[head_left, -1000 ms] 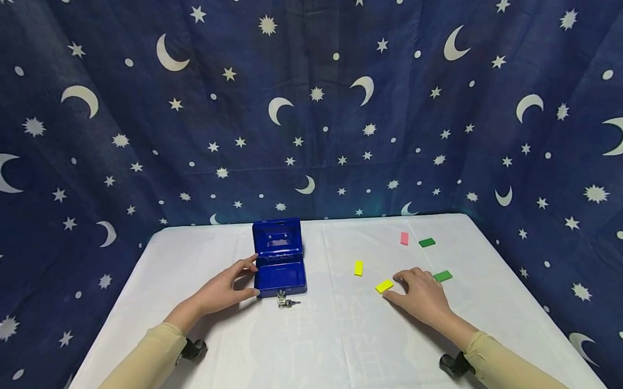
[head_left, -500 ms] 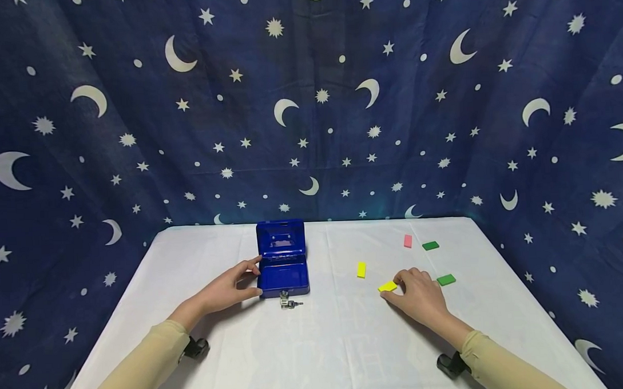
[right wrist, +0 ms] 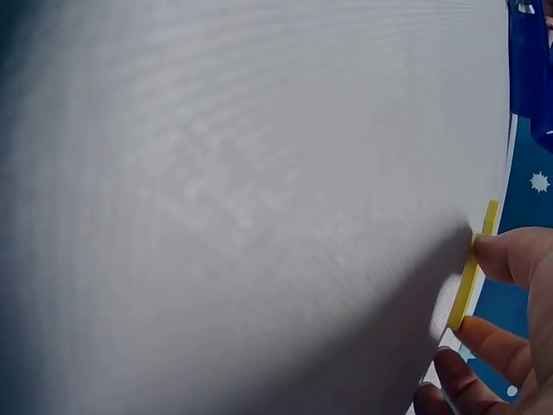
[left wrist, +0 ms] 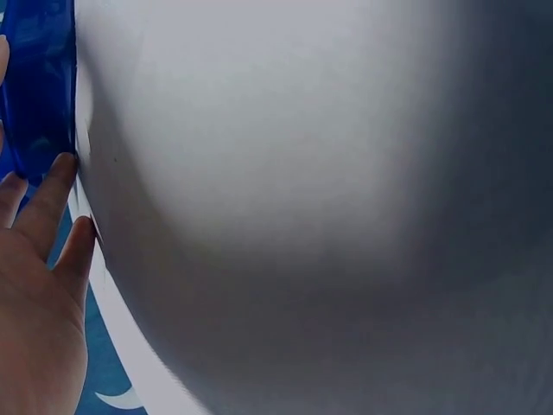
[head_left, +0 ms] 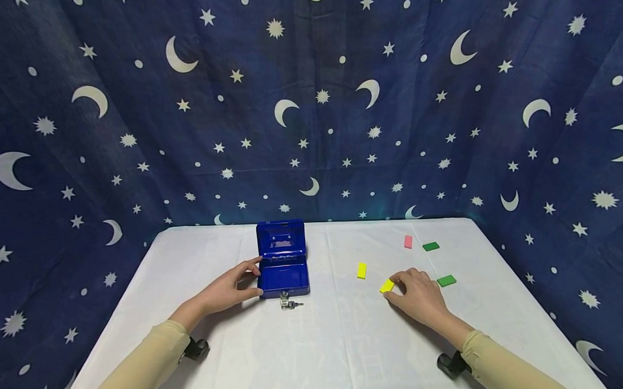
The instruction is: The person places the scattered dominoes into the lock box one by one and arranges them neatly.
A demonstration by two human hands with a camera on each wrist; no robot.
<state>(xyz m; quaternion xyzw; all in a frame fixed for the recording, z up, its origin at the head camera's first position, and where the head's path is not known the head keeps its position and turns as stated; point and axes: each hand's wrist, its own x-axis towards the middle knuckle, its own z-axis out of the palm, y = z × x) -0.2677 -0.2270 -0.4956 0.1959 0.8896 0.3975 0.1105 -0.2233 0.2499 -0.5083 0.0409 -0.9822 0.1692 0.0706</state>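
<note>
Pinching right fingers [right wrist: 492,343] partly hide yellow tile [head_left: 386,286].

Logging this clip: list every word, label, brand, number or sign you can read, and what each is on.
No text can be read in these views.
White tablecloth: faint marks, too pale to read or confirm as lettering.
Metal lock and key: too small to tell.
Blue cash box, held yellow tile: none visible.

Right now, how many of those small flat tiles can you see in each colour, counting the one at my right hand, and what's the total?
Yellow tiles: 2
Green tiles: 2
Pink tile: 1
Total: 5
</note>
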